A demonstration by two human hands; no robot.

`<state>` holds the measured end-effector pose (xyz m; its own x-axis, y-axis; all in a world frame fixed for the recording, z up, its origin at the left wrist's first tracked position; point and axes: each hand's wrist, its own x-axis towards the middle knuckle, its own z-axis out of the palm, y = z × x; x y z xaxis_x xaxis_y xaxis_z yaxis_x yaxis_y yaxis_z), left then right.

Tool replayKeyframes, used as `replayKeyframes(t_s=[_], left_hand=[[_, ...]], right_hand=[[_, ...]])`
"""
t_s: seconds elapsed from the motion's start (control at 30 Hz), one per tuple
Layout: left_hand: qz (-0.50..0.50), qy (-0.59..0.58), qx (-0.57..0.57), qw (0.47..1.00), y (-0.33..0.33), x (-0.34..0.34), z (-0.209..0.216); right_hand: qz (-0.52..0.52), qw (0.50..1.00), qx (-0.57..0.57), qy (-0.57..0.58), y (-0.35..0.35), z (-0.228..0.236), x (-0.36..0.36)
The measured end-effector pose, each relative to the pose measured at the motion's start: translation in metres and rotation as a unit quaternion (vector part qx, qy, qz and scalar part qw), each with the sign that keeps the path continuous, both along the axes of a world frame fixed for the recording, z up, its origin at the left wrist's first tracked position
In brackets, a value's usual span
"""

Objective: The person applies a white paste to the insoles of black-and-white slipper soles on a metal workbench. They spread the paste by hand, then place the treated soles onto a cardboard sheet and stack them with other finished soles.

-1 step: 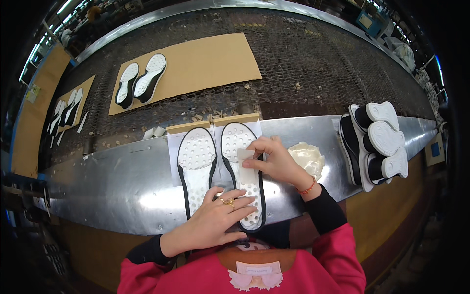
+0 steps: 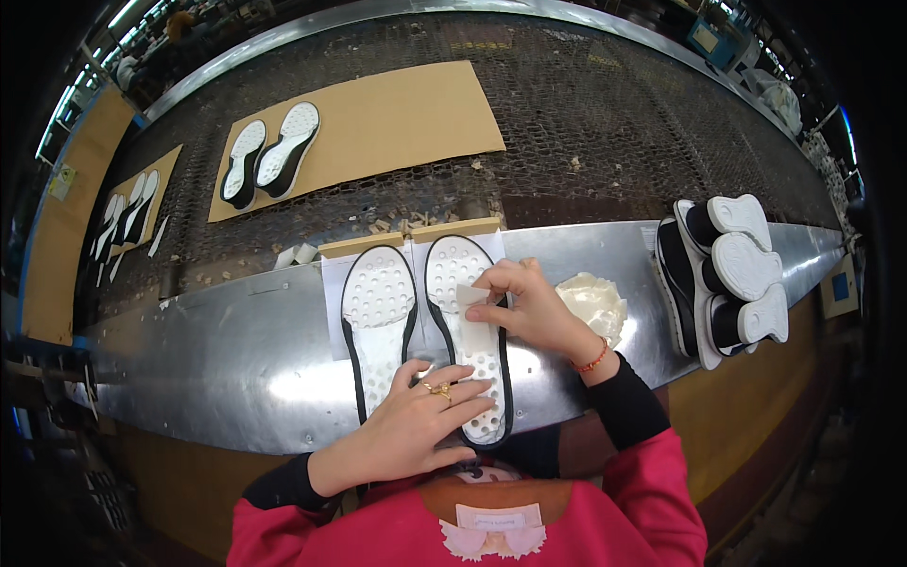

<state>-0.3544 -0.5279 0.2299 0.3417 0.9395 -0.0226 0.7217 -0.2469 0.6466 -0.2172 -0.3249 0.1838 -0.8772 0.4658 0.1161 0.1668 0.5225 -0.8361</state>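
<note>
Two white shoe soles with black edges and round dimples lie side by side in front of me, the left sole [image 2: 379, 295] and the right sole [image 2: 458, 260]. My left hand [image 2: 430, 416] rests with its fingers spread over the lower part of the right sole, a gold ring on one finger. Between thumb and forefinger, my right hand [image 2: 524, 307] pinches a thin white rectangular strip [image 2: 476, 331], which lies along the middle of that sole. Beneath the soles are white paper sheets [image 2: 337, 321] with a tan strip [image 2: 364, 246] along their far edge.
A cream, irregular flat patch [image 2: 593, 304] lies on the metal ledge [image 2: 217, 369] beside my right wrist. Several soles [image 2: 742, 269] are stacked farther right. Beyond the ledge, a dark mesh surface [image 2: 586, 123] carries a cardboard sheet [image 2: 406, 118] with another pair of soles [image 2: 288, 151].
</note>
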Motion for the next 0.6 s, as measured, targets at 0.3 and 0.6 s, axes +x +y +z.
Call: replayKeyframes(t_s=[0.3,0.6], left_hand=[[0.003,-0.007,-0.015,1.000,0.008,-0.005,-0.001],[0.005,-0.012,-0.009,1.000,0.010,-0.010,0.001]], right_hand=[[0.034,0.999,-0.010,0.031,0.016,-0.020,-0.011],[0.032,0.999,-0.025,0.036,0.014,-0.023,-0.014]])
